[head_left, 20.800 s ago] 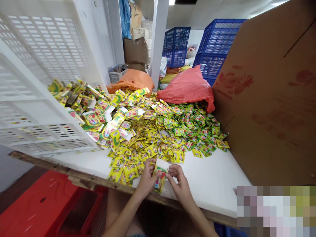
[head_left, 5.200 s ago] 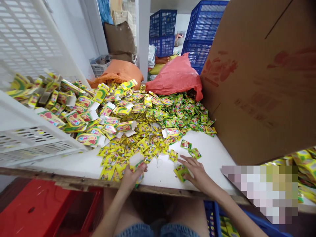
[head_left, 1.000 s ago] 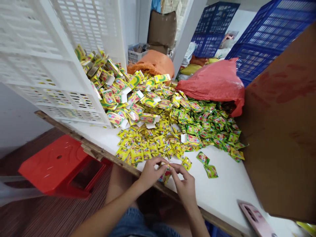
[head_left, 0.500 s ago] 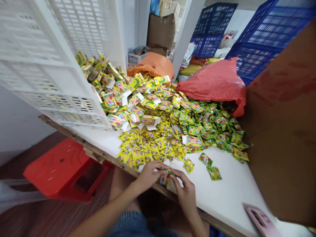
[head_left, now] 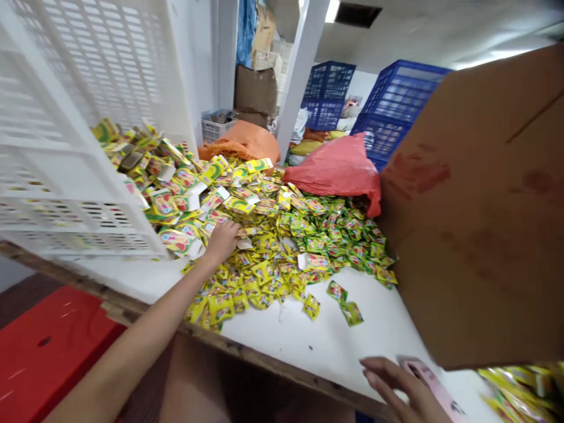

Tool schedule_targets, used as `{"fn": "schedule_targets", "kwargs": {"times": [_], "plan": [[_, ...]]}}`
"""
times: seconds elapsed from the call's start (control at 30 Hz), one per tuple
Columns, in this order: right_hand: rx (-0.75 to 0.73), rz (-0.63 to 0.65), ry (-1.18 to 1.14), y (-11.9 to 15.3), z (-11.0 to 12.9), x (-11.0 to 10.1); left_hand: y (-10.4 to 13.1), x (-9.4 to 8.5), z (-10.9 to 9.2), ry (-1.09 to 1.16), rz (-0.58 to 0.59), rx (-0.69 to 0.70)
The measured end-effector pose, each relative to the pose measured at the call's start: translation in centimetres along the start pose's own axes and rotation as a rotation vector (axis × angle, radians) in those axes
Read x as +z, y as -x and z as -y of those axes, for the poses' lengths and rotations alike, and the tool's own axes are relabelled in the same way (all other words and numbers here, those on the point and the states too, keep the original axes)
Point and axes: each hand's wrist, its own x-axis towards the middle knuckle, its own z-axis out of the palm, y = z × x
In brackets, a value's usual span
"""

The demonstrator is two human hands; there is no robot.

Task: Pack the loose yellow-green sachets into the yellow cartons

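My left hand (head_left: 224, 239) reaches onto the small boxes (head_left: 176, 239), its fingers bent round the end of one box near the yellow packets (head_left: 262, 273). Low on the right, my right hand (head_left: 399, 385) is spread over the white tabletop (head_left: 304, 341) beside a pink phone (head_left: 434, 388), with nothing between its fingers. Green packets (head_left: 326, 226) lie heaped to the right of the yellow ones. Two green packets (head_left: 351, 313) and one yellow packet (head_left: 311, 306) sit apart on the white surface.
A white crate (head_left: 79, 147) stands at the left with boxes spilling out. Red (head_left: 339, 167) and orange sacks (head_left: 249, 141) lie behind the heap. A large cardboard box (head_left: 476, 235) is at the right, and a red stool (head_left: 53, 346) is below left.
My hands have parted from the small packet they held at the table edge. The left went up to the boxes, the right moved right towards the phone. The view has turned right and up.
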Motion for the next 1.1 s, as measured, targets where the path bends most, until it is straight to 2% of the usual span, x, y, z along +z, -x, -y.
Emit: {"fn": "schedule_targets", "kwargs": {"times": [0.03, 0.1, 0.17, 0.2, 0.3, 0.37, 0.43, 0.53, 0.67, 0.77, 0.87, 1.0, 1.1], "plan": [[0.032, 0.008, -0.035, -1.2, -0.3, 0.5, 1.0, 0.1, -0.7, 0.04, -0.033, -0.025], [0.117, -0.103, -0.049, -4.1, -1.2, 1.6, 3.9, 0.7, -2.5, 0.31, -0.137, -0.148], [0.229, -0.226, 0.029, -7.1, -2.4, 2.8, 7.5, 1.8, -4.5, 0.67, -0.041, -0.194], [0.284, -0.248, 0.076, -8.4, -3.0, 3.4, 9.3, 2.5, -5.5, 0.822, 0.029, -0.26], [0.366, -0.181, 0.145, -11.2, -4.3, 4.7, 13.7, 4.6, -8.1, 1.018, 0.118, -0.465], [0.338, -0.109, 0.139, -11.9, -4.6, 5.0, 15.3, 5.5, -9.0, 1.061, 0.207, -0.504], [0.267, -0.041, 0.125, -11.9, -4.3, 4.9, 15.7, 5.9, -9.2, 1.074, 0.267, -0.502], [0.115, 0.041, 0.08, -11.8, -2.6, 5.3, 15.4, 6.2, -8.9, 1.102, 0.334, -0.518], [-0.098, 0.053, 0.072, -12.7, 0.8, 7.5, 14.8, 6.4, -8.4, 1.19, 0.44, -0.573], [-0.1, 0.029, 0.086, -13.2, 2.3, 9.6, 14.8, 6.2, -8.5, 1.283, 0.534, -0.569], [-0.061, -0.009, 0.081, -12.7, 2.2, 10.8, 14.9, 5.9, -8.7, 1.26, 0.533, -0.592], [-0.042, -0.055, 0.072, -10.6, 2.3, 11.0, 14.8, 6.3, -8.8, 1.23, 0.558, -0.613], [-0.088, -0.008, -0.137, -9.3, 4.8, 10.5, 14.8, 6.6, -8.7, 1.228, 0.597, -0.591]]}}
